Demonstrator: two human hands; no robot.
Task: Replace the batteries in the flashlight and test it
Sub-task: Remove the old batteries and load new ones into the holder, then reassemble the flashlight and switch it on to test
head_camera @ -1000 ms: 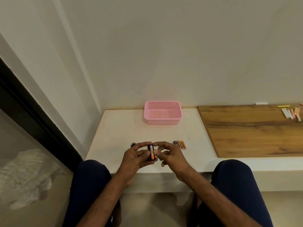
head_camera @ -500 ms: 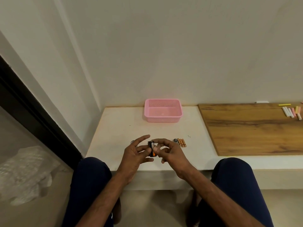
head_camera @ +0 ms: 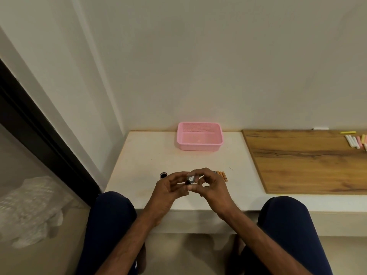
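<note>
Battery holder, a small dark cylinder with a pale metal end turned toward us, sits low in the middle of the frame, pinched between our left hand and right hand, both sets of fingers curled closed on it above the white ledge. Just right of our hands a few orange batteries lie side by side on the ledge, and a small dark cap rests just left. Further up stands a pink basket, with a wooden board at right carrying chalk sticks.
</note>
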